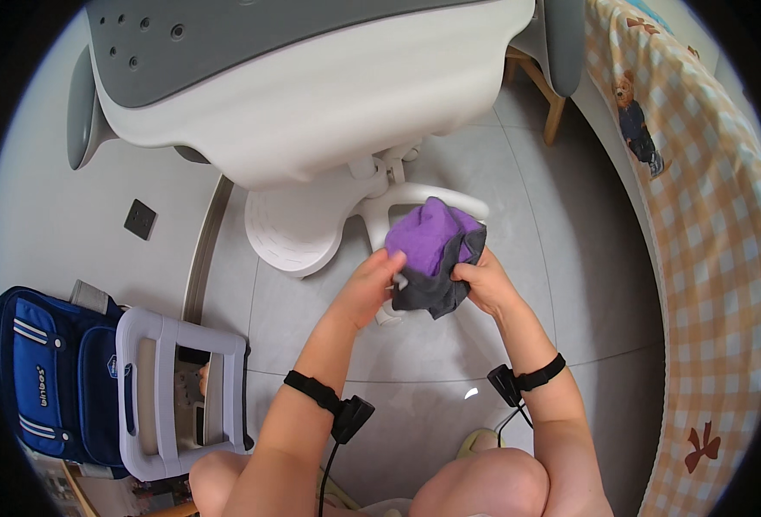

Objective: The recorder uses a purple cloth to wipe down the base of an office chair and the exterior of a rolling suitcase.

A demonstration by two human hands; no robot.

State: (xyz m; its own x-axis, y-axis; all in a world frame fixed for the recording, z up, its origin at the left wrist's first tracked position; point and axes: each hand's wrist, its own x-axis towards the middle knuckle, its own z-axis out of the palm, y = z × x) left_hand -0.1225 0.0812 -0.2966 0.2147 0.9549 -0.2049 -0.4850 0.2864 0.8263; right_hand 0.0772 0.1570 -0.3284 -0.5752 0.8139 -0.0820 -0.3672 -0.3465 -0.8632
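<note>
A crumpled cloth (427,240), purple on one face and dark grey on the other, is held up in front of me over the tiled floor. My right hand (482,279) grips its grey edge on the right, with the thumb on top. At the cloth's left side is my left hand (373,284), its thumb against the purple part; some of its fingers are hidden behind the cloth. Behind the cloth stands the white base (419,194) of a swivel chair, with a rounded white footrest (293,239) to its left.
The white and grey chair (329,97) spans the top. A blue school bag (64,381) and a lilac plastic cart (167,394) stand at the left, near a wall socket (140,220). A checked bedspread (704,258) hangs at the right; a wooden leg (554,116) shows beyond.
</note>
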